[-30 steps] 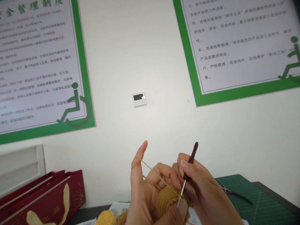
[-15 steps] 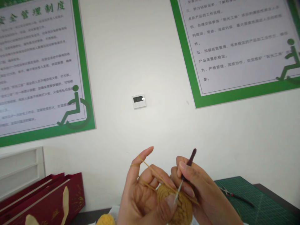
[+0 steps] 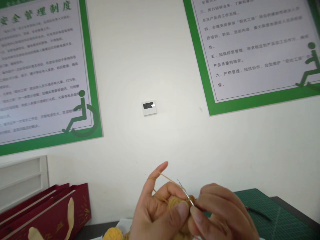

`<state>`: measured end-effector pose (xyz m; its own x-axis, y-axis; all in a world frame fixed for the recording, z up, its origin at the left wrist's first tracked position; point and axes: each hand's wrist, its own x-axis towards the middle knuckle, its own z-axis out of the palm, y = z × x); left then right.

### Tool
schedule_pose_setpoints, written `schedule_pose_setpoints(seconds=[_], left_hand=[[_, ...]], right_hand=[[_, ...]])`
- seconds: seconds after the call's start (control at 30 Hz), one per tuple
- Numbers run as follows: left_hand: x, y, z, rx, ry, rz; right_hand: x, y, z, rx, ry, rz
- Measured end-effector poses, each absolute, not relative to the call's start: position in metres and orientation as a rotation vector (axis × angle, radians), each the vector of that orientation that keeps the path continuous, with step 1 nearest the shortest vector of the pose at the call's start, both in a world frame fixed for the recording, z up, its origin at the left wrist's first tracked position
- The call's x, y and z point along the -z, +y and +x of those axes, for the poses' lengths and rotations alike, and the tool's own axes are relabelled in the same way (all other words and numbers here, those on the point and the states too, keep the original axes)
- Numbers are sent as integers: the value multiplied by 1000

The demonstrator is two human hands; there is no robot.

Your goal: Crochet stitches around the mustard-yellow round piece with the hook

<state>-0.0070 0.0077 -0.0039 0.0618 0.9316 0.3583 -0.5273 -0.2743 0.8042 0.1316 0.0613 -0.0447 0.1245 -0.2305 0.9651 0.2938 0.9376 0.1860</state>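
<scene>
My left hand (image 3: 156,215) pinches a rounded piece of tan crochet work (image 3: 175,201) between thumb and fingers, its index finger raised. From that finger a tan yarn strand (image 3: 168,179) runs down, taut, to the piece. In my right hand (image 3: 225,213) is a crochet hook (image 3: 187,193), closed on by thumb and fingers. Its thin metal shaft crosses the top of the work, with the tip pointing up and left beside the strand. The hook's handle is hidden by my right hand, and both hands cover much of the crochet piece.
A yellow yarn ball (image 3: 113,234) lies left of my hands, near dark red paper bags (image 3: 53,221). On the right, a green cutting mat (image 3: 280,213) bears pliers (image 3: 260,213), partly covered by my right hand. Posters (image 3: 92,100) and a thermostat (image 3: 149,108) are on the wall.
My right hand has turned over and lowered. The hook's tip, earlier pointing down into the work, now points up and left above it. My left hand has shifted slightly right.
</scene>
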Motion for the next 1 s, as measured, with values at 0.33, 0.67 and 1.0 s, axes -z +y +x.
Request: schedule_pose_setpoints(seconds=[0.33, 0.67, 1.0], left_hand=[[4, 16, -12, -1326, 315, 1154], [5, 15, -14, -1406, 305, 1266], [4, 9, -5, -1539, 464, 1187]], right_hand=[[35, 49, 105, -920, -961, 167], [25, 47, 114, -1432, -964, 42], [45, 52, 129, 90, -1372, -110]])
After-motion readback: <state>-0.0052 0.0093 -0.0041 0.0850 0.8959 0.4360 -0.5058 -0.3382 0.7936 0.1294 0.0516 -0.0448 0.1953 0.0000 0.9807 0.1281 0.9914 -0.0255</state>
